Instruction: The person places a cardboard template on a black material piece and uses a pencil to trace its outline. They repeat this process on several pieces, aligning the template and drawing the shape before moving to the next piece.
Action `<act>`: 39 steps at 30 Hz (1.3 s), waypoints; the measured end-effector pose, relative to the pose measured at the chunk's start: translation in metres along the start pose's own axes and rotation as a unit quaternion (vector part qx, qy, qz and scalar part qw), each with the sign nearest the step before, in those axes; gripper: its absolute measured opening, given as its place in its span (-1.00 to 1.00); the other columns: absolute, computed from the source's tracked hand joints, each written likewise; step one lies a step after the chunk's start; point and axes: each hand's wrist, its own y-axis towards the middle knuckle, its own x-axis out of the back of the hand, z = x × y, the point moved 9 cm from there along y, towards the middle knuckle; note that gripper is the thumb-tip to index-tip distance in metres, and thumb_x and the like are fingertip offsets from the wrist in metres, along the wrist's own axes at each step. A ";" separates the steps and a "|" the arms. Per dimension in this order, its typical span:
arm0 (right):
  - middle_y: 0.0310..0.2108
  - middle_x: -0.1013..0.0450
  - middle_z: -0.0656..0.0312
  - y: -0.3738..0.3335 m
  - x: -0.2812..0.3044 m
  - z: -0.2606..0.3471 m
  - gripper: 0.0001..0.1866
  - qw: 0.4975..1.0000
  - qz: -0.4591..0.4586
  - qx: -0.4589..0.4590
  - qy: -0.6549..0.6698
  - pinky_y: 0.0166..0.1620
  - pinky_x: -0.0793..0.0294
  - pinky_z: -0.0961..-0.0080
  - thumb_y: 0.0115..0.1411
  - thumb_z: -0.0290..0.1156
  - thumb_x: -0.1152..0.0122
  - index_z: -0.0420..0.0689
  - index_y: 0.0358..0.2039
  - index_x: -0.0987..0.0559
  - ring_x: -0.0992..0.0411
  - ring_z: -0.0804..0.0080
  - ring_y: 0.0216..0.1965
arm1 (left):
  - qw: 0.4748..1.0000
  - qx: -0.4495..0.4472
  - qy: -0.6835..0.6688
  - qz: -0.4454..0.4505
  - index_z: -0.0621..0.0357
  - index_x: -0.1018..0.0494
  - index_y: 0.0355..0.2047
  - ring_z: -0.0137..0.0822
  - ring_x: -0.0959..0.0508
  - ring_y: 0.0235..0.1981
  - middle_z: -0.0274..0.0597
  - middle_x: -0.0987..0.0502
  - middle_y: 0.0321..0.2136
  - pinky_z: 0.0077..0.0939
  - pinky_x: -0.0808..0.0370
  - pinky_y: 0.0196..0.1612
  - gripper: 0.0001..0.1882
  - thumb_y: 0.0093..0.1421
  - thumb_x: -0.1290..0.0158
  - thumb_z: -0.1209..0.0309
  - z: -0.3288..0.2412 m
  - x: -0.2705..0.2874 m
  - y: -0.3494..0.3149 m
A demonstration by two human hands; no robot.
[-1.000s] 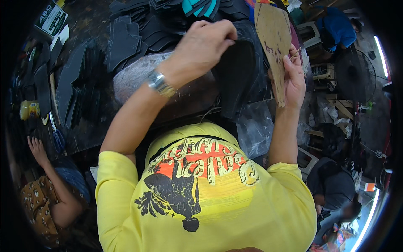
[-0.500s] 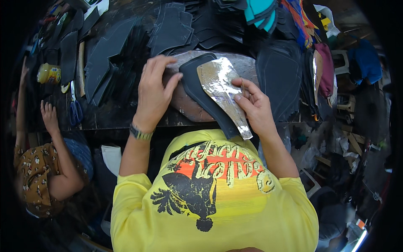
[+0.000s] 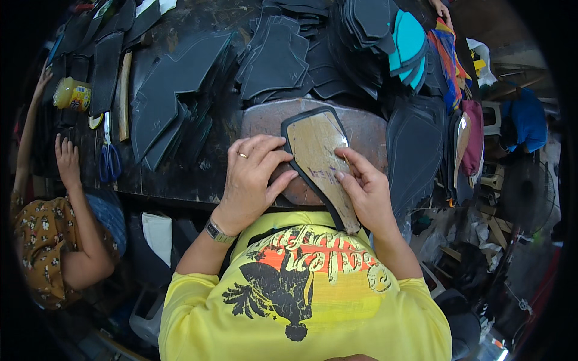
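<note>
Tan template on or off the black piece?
On. The tan template lies over the black piece, whose dark margin shows along the template's top and left edges.

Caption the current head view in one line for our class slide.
Left hand at the edge of a black piece, right hand on the tan template over it, above a board.
</note>
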 end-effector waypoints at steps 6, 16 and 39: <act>-0.25 -0.59 0.20 0.002 0.000 0.011 -0.56 0.998 -0.025 0.036 0.034 -0.15 -0.49 0.66 0.34 -0.66 -0.19 -0.28 0.23 -0.50 -0.47 0.69 -0.23 | 1.000 0.010 0.012 0.025 0.03 -0.57 0.10 -0.14 -0.44 0.14 -0.24 -0.52 0.03 -0.07 -0.27 0.25 -0.46 0.11 -0.38 0.26 0.001 -0.005 0.001; -0.51 -0.45 0.24 -0.001 0.002 0.011 -0.50 0.996 -0.039 0.069 -0.048 -0.33 -0.42 0.63 0.27 -0.66 -0.26 -0.21 0.24 -0.53 -0.37 0.67 -0.46 | 0.999 0.016 0.003 0.051 -0.03 -0.54 0.21 -0.21 -0.40 0.16 -0.29 -0.46 0.04 -0.08 -0.24 0.26 -0.40 0.15 -0.34 0.19 0.006 -0.008 -0.001; 0.04 -0.61 -0.13 -0.004 0.000 0.027 -0.52 0.991 -0.040 0.074 -0.103 -0.11 -0.64 0.45 0.25 -0.69 -0.28 -0.26 0.20 -0.54 -0.69 0.27 -0.09 | 0.994 -0.010 0.078 0.074 -0.06 -0.58 0.17 -0.23 -0.41 0.04 -0.25 -0.51 0.03 -0.01 -0.22 0.22 -0.41 0.15 -0.32 0.07 -0.012 -0.014 0.022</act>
